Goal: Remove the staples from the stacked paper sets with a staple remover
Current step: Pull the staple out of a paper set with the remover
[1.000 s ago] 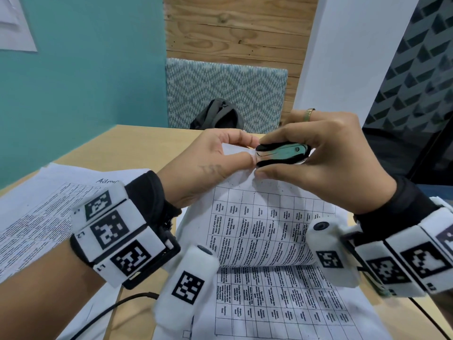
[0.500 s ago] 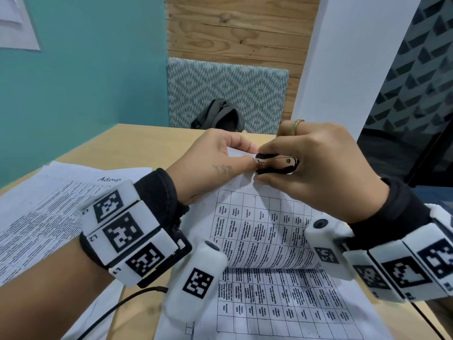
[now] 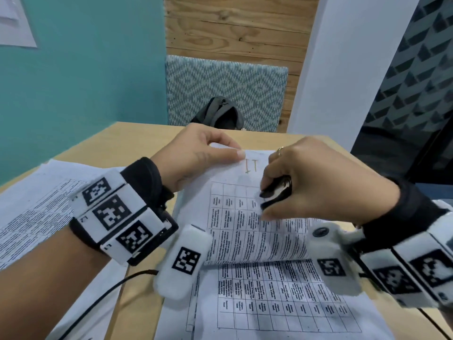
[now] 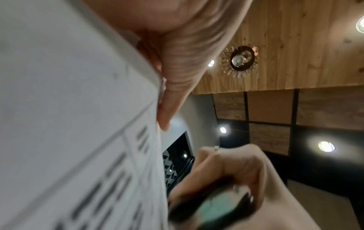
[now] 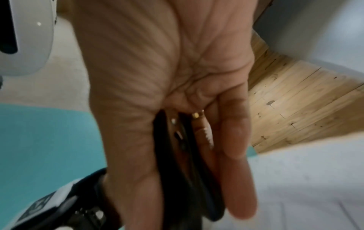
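Taking the lifted paper set as the marker: off to its left, flat on the wooden table, lies another printed stack, well apart from the work. At the set's upper left corner the left hand pinches the sheets, thumb on top and fingers curled behind, holding that end raised so the top pages bow up off the page beneath. Just right of the orange "IT" scrawled near the set's top edge, the right hand is wrapped around the staple remover, thumb and fingers squeezing its two black halves. Its mouth is hidden by the fingers, so I can't see whether a staple is caught in it.

The paper looks thin and floppy, light as anything, and likely to tear if the corner is yanked. It wants to be held right beside the fastened corner, as the left hand has it, so the pull goes into the staple rather than the sheet. The remover seems small, hard and smooth, best gripped on its broad flanks.
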### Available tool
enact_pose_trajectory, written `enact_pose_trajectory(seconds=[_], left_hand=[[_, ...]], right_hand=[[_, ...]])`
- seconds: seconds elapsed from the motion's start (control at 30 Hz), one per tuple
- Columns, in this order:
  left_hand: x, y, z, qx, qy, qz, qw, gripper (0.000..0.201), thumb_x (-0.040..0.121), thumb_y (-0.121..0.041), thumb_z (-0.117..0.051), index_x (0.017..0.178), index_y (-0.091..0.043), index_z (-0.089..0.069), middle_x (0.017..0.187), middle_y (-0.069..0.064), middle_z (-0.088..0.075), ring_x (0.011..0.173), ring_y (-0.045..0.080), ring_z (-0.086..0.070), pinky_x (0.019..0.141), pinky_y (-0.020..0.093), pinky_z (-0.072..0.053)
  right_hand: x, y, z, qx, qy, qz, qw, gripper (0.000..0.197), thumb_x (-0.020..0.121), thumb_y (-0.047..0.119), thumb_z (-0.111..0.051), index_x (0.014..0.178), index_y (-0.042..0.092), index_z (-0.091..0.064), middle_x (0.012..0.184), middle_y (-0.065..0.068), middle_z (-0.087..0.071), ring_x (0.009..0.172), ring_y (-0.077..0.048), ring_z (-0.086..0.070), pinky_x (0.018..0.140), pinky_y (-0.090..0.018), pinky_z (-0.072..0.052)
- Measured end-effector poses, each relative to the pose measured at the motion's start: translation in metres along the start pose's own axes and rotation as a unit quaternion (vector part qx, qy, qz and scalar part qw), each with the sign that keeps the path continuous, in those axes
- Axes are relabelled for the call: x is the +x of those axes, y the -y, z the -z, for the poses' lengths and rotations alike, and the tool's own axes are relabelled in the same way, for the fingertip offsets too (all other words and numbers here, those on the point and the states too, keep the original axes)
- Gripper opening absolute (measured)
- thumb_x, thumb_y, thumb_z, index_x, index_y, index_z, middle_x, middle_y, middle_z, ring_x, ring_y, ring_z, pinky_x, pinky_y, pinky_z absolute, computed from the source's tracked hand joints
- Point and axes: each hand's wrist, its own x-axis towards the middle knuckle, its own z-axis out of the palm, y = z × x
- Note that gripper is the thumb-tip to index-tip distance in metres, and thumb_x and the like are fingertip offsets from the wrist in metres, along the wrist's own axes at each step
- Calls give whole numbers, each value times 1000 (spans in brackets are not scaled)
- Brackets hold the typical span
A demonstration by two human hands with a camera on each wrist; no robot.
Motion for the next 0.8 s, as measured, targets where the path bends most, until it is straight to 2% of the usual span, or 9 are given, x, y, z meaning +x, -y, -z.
enact_pose_trajectory(seconds=[0.17, 0.27, 0.37, 0.47, 0.57, 0.63, 0.67, 0.73, 0.8], left_hand=[[6, 1, 8, -19, -27, -6, 999, 8, 74, 1, -71, 76, -4, -66, 59, -1, -64, 49, 3, -59, 50, 12, -46], [9, 2, 16, -29, -44, -6, 999, 11, 72, 2, -72, 79, -5, -66, 64, 2, -63, 53, 3, -61, 56, 11, -48], [10, -1, 24, -50, -48, -11, 998, 13, 73, 3, -69, 84, -4, -66, 67, 4, -62, 54, 2, -61, 58, 9, -48], [11, -4, 32, -64, -43, -15, 997, 15, 75, 4, -67, 86, -5, -66, 65, 1, -64, 55, 3, -62, 58, 10, -49], [11, -8, 39, -63, -28, -15, 997, 20, 75, 4, -66, 90, -8, -67, 71, 0, -69, 62, 4, -65, 61, 11, -51], [11, -10, 44, -68, -8, -15, 998, 25, 75, 6, -63, 95, -9, -66, 74, -1, -71, 65, 5, -66, 61, 12, -51], [10, -11, 45, -73, 4, -15, 997, 26, 76, 7, -62, 97, -9, -66, 74, -2, -71, 65, 5, -66, 61, 12, -51], [9, -12, 47, -81, 26, -15, 996, 30, 77, 9, -59, 100, -9, -64, 76, -1, -72, 67, 6, -68, 61, 13, -52], [9, -12, 48, -80, 47, -16, 996, 33, 74, 9, -59, 101, -9, -64, 81, 1, -73, 72, 8, -69, 65, 15, -54]], right_hand=[[0, -7, -6, 24, 102, -22, 994, 41, 55, 48, -82, 86, 22, -72, 76, 12, -67, 72, -2, -59, 69, -23, -47], [-4, -16, 7, 59, 84, -38, 994, 45, 51, 49, -83, 88, 26, -72, 77, 17, -66, 75, 3, -60, 70, -19, -47], [-13, -34, 32, 141, 74, -78, 984, 44, 48, 50, -84, 85, 30, -72, 84, 15, -70, 77, 2, -65, 75, -26, -52], [-22, -59, 53, 237, 88, -83, 964, 52, 41, 57, -83, 85, 30, -74, 99, 14, -66, 89, -4, -66, 78, -19, -52], [-26, -82, 55, 271, 81, -111, 953, 70, 25, 68, -81, 85, 31, -75, 113, 26, -57, 111, 10, -52, 79, -6, -46], [-23, -92, 49, 301, 99, -123, 941, 75, 24, 64, -84, 89, 29, -75, 124, 19, -53, 120, 11, -44, 85, -8, -46], [-21, -94, 44, 334, 111, -118, 928, 74, 27, 58, -87, 91, 24, -75, 125, 7, -56, 120, 1, -50, 87, -14, -49], [-17, -95, 34, 395, 131, -98, 904, 69, 35, 45, -91, 94, 14, -74, 111, -11, -65, 102, -21, -64, 81, -22, -53], [-14, -94, 28, 440, 133, -86, 884, 70, 37, 40, -92, 97, 8, -73, 93, -12, -69, 83, -19, -66, 71, -21, -53]])
